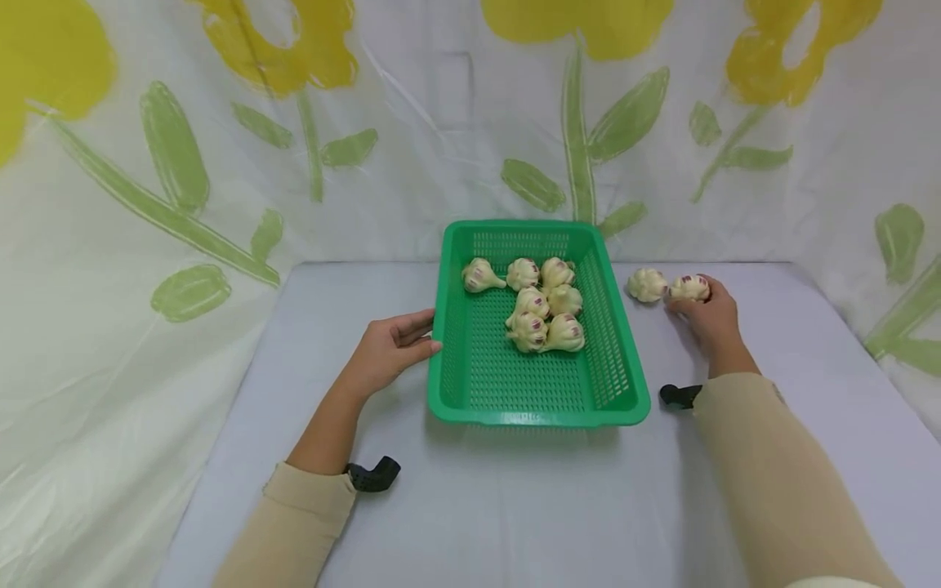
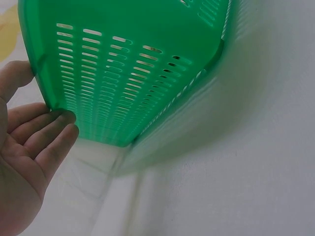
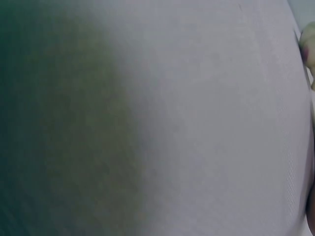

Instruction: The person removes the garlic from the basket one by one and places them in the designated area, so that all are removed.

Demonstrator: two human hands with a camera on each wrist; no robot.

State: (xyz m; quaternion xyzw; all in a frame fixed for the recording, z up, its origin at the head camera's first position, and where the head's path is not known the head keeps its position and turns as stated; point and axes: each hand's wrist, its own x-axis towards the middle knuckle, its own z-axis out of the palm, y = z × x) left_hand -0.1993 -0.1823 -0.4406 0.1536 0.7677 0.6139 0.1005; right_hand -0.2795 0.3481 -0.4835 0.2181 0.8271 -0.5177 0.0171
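Note:
A green plastic basket (image 1: pixel 529 418) with slotted walls holds several garlic bulbs (image 1: pixel 565 333), grouped toward its back and right. My left hand (image 1: pixel 385 351) is at the basket's left side. In the left wrist view its thumb meets the rim and the other fingers (image 2: pixel 42 132) lie under the rim against the outer wall. To the right of the basket, my right hand (image 1: pixel 709 314) grips a garlic bulb (image 1: pixel 689 287) with purple streaks. Just left of that bulb, another garlic bulb (image 1: pixel 647 285) sits on the table. The right wrist view catches only part of a bulb (image 3: pixel 308 45) at its edge.
The basket stands on a pale table (image 1: pixel 515 506). A white curtain (image 1: pixel 412 180) painted with yellow flowers hangs behind the table and along its sides. Black wrist devices show at the left cuff (image 1: pixel 373 475) and right cuff (image 1: pixel 680 397).

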